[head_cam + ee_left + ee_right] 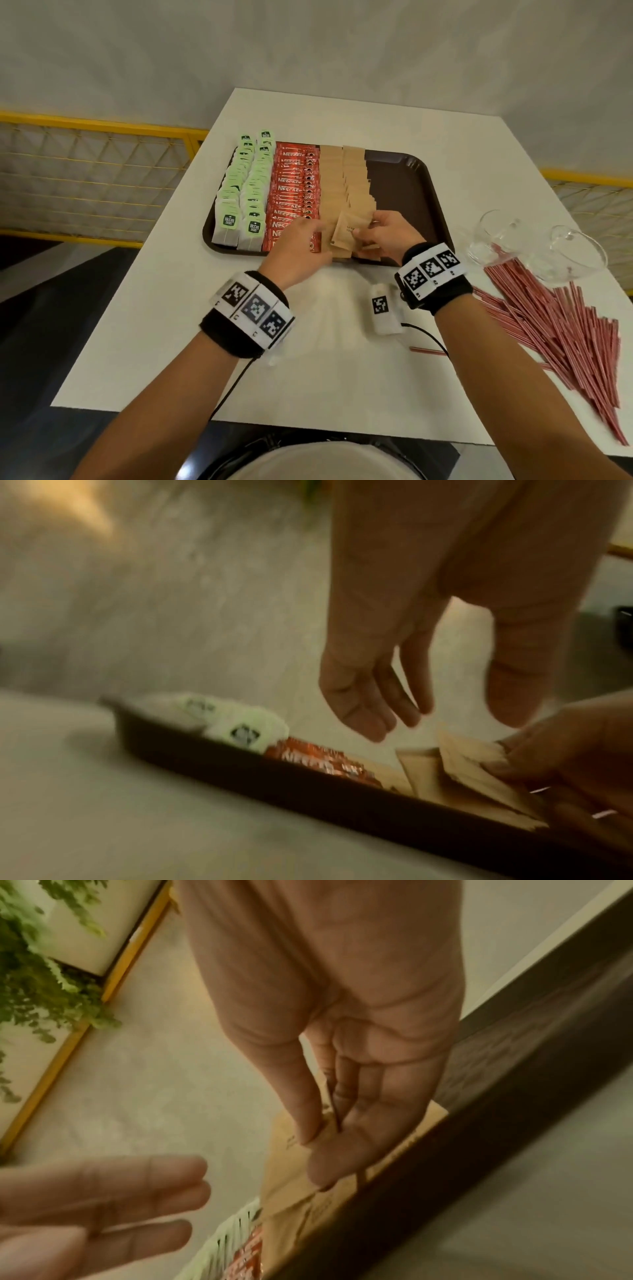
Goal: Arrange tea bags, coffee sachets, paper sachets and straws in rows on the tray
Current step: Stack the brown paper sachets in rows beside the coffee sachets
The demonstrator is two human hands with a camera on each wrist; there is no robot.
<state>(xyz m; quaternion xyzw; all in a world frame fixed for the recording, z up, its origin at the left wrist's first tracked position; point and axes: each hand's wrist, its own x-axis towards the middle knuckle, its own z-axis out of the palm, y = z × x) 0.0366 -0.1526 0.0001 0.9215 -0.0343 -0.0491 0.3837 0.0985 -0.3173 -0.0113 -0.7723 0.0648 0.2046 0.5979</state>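
On the brown tray (400, 192) lie two rows of green-labelled tea bags (239, 195), a row of red coffee sachets (294, 185) and two rows of brown paper sachets (334, 181). My right hand (368, 224) pinches a few paper sachets (352, 228) between thumb and fingers over the tray's near edge; the right wrist view shows the pinch (322, 1134) on a sachet (294, 1164). My left hand (317, 228) hovers just left of them with fingers straight and holds nothing; it (428, 715) hangs empty above the tray rim (308, 785). The tray's right part is bare.
A heap of red-striped straws (561, 329) lies on the white table to the right, with one stray straw (428, 351) nearer me. Two clear glasses (496, 236) (568, 257) lie tipped by the heap. A yellow railing (102, 123) runs past the table's left side.
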